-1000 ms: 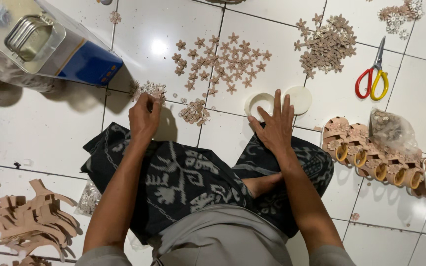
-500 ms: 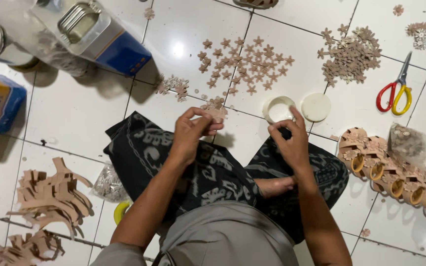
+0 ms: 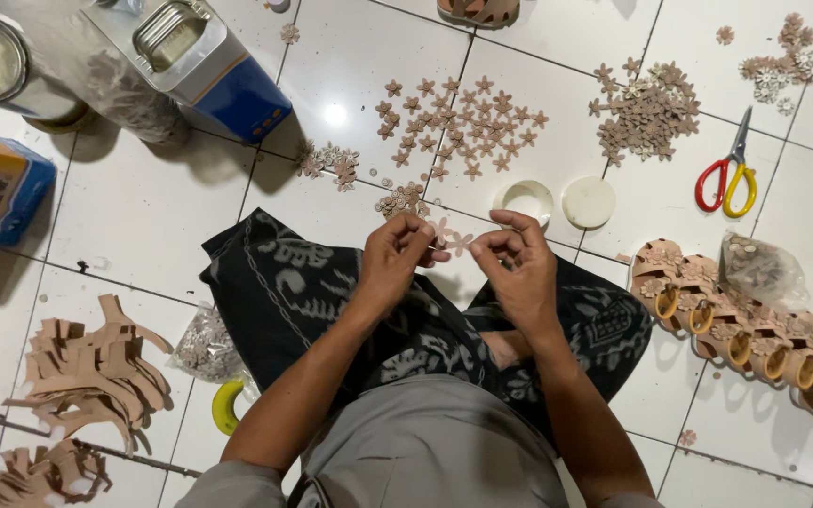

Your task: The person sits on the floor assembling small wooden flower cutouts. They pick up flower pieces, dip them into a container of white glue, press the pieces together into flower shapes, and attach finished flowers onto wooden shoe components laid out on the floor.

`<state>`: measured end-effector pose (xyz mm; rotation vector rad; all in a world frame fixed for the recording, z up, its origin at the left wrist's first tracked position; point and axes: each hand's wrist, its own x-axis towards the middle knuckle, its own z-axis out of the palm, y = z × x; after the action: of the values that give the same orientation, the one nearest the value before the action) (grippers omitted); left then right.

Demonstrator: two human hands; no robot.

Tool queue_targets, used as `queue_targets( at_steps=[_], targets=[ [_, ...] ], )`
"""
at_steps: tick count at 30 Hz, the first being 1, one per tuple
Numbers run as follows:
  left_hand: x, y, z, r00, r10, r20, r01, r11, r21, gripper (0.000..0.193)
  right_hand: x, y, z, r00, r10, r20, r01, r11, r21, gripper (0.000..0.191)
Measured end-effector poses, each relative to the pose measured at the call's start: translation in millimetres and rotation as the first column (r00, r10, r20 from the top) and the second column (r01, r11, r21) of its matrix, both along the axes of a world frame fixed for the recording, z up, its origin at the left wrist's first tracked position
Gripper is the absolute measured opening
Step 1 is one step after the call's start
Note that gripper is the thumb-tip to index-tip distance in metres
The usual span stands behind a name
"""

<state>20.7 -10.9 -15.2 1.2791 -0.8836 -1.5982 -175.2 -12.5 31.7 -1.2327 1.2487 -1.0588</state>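
Both hands are raised together above the lap, over a white tiled floor [image 3: 143, 226]. The left hand [image 3: 395, 256] is closed at the fingertips on a small tan flower cutout [image 3: 441, 231], held just ahead of the knuckles. The right hand [image 3: 518, 263] is curled, its thumb and forefinger pinched near a second small flower piece [image 3: 463, 245]; whether that piece is actually gripped cannot be told. The two hands are near each other but not touching.

A dark patterned cloth [image 3: 284, 282] is spread over the crossed legs, and a grey shirt [image 3: 425, 442] is seen at the lower edge.

On the floor ahead of the hands, a loose spread of tan flower cutouts [image 3: 468, 127] is laid out, with a small heap [image 3: 402, 199] just beside the left hand and a denser pile [image 3: 646, 113] to the right. A round white container [image 3: 524, 199] and its white lid [image 3: 588, 201] lie side by side just beyond the right hand. Red-and-yellow scissors [image 3: 726, 179] lie further right. A row of tan sandals [image 3: 745, 325] is lined up at the right, with a clear plastic bag [image 3: 759, 271] resting on it. Tan cut straps [image 3: 91, 372] are heaped at the lower left. A blue-sided metal tin [image 3: 195, 56] stands at the upper left.
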Motion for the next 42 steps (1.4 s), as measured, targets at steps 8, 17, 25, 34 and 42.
queue_targets(
  at_steps=[8, 17, 25, 34, 42],
  targets=[
    [-22, -9, -22, 0.858, -0.141, 0.493, 0.255, 0.951, -0.172, 0.024, -25, 3, 2, 0.999, -0.029, -0.034, 0.029, 0.999, 0.016, 0.046],
    [-28, 0, 15, 0.972, -0.221, -0.08, 0.227, 0.972, 0.064, 0.031, -16, 13, 26, 0.931, -0.023, -0.364, -0.061, 0.974, -0.217, 0.039],
    [-33, 15, 25, 0.974, -0.038, -0.223, 0.045, 0.999, 0.024, 0.032, 1, 28, 33, 0.786, -0.23, -0.574, -0.281, 0.694, -0.663, 0.029],
    [-34, 19, 36, 0.969, -0.037, -0.242, 0.035, 0.999, -0.012, 0.035, -2, 26, 28, 0.754, -0.227, -0.617, -0.357, 0.647, -0.674, 0.033],
    [-35, 23, 36, 0.993, -0.045, -0.113, 0.039, 0.998, -0.048, 0.033, 0, 28, 27, 0.729, -0.229, -0.646, -0.372, 0.659, -0.654, 0.033]
  ],
)
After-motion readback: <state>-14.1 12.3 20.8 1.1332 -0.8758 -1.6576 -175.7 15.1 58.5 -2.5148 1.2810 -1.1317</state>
